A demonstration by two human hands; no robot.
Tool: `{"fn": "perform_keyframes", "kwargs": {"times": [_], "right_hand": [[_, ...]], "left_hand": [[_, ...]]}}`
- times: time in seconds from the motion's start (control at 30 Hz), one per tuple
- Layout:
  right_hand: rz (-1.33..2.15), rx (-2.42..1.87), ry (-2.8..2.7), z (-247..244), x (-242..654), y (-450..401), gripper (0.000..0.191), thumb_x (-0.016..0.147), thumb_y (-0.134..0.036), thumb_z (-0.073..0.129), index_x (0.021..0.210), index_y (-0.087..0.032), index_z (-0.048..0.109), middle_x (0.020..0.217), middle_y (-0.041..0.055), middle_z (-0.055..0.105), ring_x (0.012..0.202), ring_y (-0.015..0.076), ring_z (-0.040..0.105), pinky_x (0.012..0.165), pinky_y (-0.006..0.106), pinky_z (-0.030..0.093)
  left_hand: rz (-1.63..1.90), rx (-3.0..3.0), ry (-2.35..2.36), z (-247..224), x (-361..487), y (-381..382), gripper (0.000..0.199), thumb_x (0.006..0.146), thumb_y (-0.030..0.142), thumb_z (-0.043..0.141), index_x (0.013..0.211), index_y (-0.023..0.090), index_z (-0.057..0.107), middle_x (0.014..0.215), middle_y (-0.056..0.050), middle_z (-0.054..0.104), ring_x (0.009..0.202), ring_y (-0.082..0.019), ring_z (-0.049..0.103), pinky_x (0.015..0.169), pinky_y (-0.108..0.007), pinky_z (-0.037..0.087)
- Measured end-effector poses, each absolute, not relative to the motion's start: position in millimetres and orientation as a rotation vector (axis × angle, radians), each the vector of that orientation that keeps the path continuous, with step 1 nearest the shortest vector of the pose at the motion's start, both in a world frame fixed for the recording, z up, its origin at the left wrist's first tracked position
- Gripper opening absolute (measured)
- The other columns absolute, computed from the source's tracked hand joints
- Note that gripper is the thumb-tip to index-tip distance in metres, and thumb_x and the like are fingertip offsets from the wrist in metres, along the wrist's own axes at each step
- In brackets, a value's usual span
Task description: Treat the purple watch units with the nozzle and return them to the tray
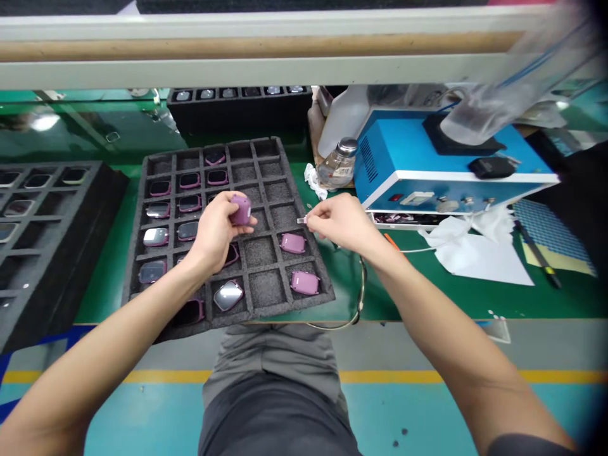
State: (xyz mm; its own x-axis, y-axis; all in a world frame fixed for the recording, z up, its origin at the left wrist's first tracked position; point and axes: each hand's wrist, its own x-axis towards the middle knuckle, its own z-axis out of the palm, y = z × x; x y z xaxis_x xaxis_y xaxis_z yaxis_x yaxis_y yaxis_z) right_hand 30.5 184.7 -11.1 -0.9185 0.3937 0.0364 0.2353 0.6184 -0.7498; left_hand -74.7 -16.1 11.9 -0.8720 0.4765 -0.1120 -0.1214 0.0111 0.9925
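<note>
My left hand (pixel 216 231) holds a purple watch-like case (pixel 241 210) over the middle of a dark foam tray (pixel 266 289). Pinched in the fingertips of my right hand (pixel 339 221) is a small pale strip (pixel 302 220), at the tray's right edge. Two purple cases, one upper (pixel 293 243) and one lower (pixel 305 283), lie back up in the right column. Cases with dark or shiny faces fill several compartments on the left, and a silvery-faced one (pixel 228 296) sits tilted near the front edge.
A blue machine (pixel 403 158) stands at the back right, beside a glass jar (pixel 338 164) and crumpled tissue (pixel 314 182). White paper (pixel 475 253) lies right. Another foam tray (pixel 42 234) is left. A cable (pixel 363 285) curves near the front edge. A white rail (pixel 190 69) crosses above.
</note>
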Motion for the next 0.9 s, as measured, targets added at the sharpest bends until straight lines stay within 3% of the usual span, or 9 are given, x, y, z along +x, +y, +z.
{"fn": "perform_keyframes", "kwargs": {"times": [0.07, 0.13, 0.27, 0.4, 0.53, 0.7, 0.9], "right_hand": [[1.025, -0.467, -2.825, -4, 23, 189, 0.021, 0.07, -0.015, 0.063, 0.051, -0.017, 0.07, 0.043, 0.0012, 0.061, 0.042, 0.0133, 0.054, 0.05, 0.027, 0.037], [0.93, -0.449, -2.915, 2, 18, 192, 0.026, 0.07, -0.015, 0.064, 0.044, -0.018, 0.065, 0.041, 0.0009, 0.058, 0.042, 0.0131, 0.053, 0.051, 0.028, 0.037], [0.962, -0.479, -2.942, 9, 21, 199, 0.029, 0.074, -0.017, 0.062, 0.046, -0.018, 0.065, 0.04, 0.0007, 0.058, 0.042, 0.0129, 0.053, 0.05, 0.027, 0.039], [1.234, -0.603, -2.736, 3, 42, 202, 0.026, 0.081, -0.028, 0.061, 0.06, -0.016, 0.071, 0.051, 0.0018, 0.065, 0.046, 0.0131, 0.058, 0.048, 0.025, 0.041], [1.425, -0.585, -2.502, -14, 65, 192, 0.019, 0.081, -0.027, 0.061, 0.072, -0.014, 0.073, 0.067, 0.0033, 0.072, 0.056, 0.0128, 0.061, 0.052, 0.024, 0.044], [1.418, -0.589, -2.356, -30, 78, 170, 0.02, 0.083, -0.03, 0.064, 0.084, -0.015, 0.076, 0.072, 0.0038, 0.074, 0.062, 0.0144, 0.064, 0.06, 0.026, 0.047], [1.438, -0.488, -2.259, -22, 71, 151, 0.017, 0.085, -0.027, 0.065, 0.089, -0.019, 0.08, 0.08, 0.0032, 0.079, 0.068, 0.0158, 0.068, 0.063, 0.026, 0.049]], "left_hand": [[1.801, 0.483, 1.913, 10, -72, -18, 0.013, 0.079, 0.032, 0.055, 0.083, 0.02, 0.058, 0.071, 0.002, 0.055, 0.059, -0.014, 0.055, 0.055, -0.026, 0.045], [1.467, 0.854, 2.138, 7, -66, -15, 0.016, 0.08, 0.036, 0.064, 0.081, 0.02, 0.062, 0.069, 0.002, 0.056, 0.06, -0.014, 0.053, 0.058, -0.027, 0.043], [0.661, 1.52, 2.361, -2, -57, 0, 0.023, 0.087, 0.035, 0.065, 0.102, 0.021, 0.075, 0.092, -0.007, 0.07, 0.084, -0.024, 0.066, 0.074, -0.032, 0.047], [0.356, 1.604, 2.372, -2, -60, 10, 0.031, 0.087, 0.034, 0.065, 0.115, 0.024, 0.074, 0.11, -0.01, 0.068, 0.088, -0.028, 0.07, 0.074, -0.034, 0.049], [0.457, 1.541, 2.357, -1, -60, 10, 0.034, 0.077, 0.024, 0.073, 0.111, 0.023, 0.072, 0.112, -0.009, 0.071, 0.095, -0.03, 0.069, 0.077, -0.036, 0.05], [0.833, 1.4, 2.265, -3, -61, 4, 0.019, 0.08, 0.027, 0.071, 0.098, 0.021, 0.075, 0.097, -0.006, 0.076, 0.087, -0.024, 0.068, 0.078, -0.034, 0.048], [1.44, 0.722, 1.802, -1, -67, -2, 0.028, 0.076, 0.039, 0.08, 0.093, 0.018, 0.074, 0.075, -0.002, 0.07, 0.059, -0.013, 0.057, 0.05, -0.023, 0.038]]}}
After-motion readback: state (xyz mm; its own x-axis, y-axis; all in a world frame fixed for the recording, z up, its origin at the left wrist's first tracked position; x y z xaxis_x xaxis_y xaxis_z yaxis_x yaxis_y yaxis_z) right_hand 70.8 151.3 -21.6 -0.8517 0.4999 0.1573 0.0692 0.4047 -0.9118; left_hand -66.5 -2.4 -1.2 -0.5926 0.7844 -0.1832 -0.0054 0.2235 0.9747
